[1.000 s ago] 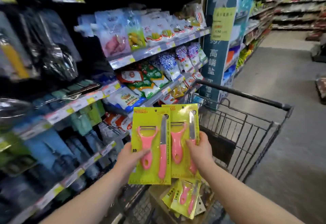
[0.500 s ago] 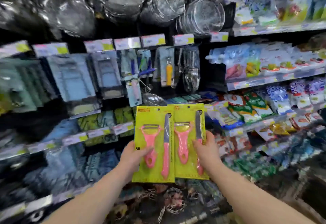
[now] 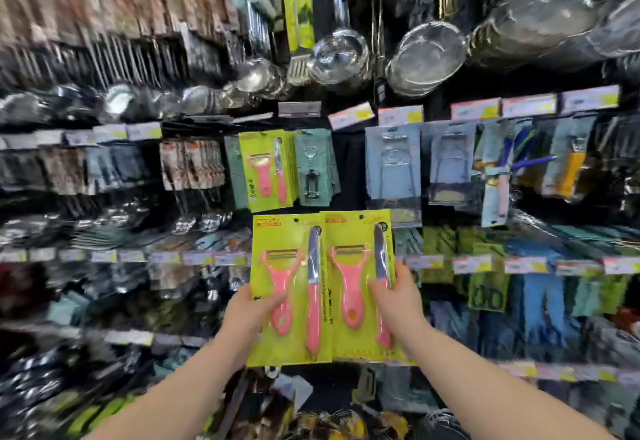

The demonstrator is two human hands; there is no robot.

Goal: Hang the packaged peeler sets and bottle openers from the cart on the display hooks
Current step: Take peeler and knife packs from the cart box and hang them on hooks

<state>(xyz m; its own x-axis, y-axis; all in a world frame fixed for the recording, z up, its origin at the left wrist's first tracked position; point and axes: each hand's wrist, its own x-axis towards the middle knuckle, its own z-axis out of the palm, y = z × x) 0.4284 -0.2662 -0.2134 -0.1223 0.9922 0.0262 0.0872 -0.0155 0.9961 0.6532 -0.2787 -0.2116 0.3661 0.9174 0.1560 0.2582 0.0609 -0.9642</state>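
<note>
I hold two packaged peeler sets side by side in front of the display wall, each a yellow-green card with a pink peeler and a pink-handled knife. My left hand [image 3: 251,311] grips the left peeler set [image 3: 294,287] at its lower left edge. My right hand [image 3: 398,301] grips the right peeler set [image 3: 353,280] at its right edge. Just above them, several identical peeler sets [image 3: 268,171] hang on a display hook. Beside those hang teal-carded bottle openers [image 3: 313,169]. The cart is out of view.
Steel ladles and strainers [image 3: 426,58] hang across the top of the wall. Blue carded tools [image 3: 393,166] hang to the right of a dark gap. Price tag strips [image 3: 474,108] run along the hook rows. Other packaged goods fill the lower rows.
The view has swung left from the cart and snack shelves to the kitchenware wall. Both hands keep their hold on the two peeler sets, now raised below the matching hanging stock.
</note>
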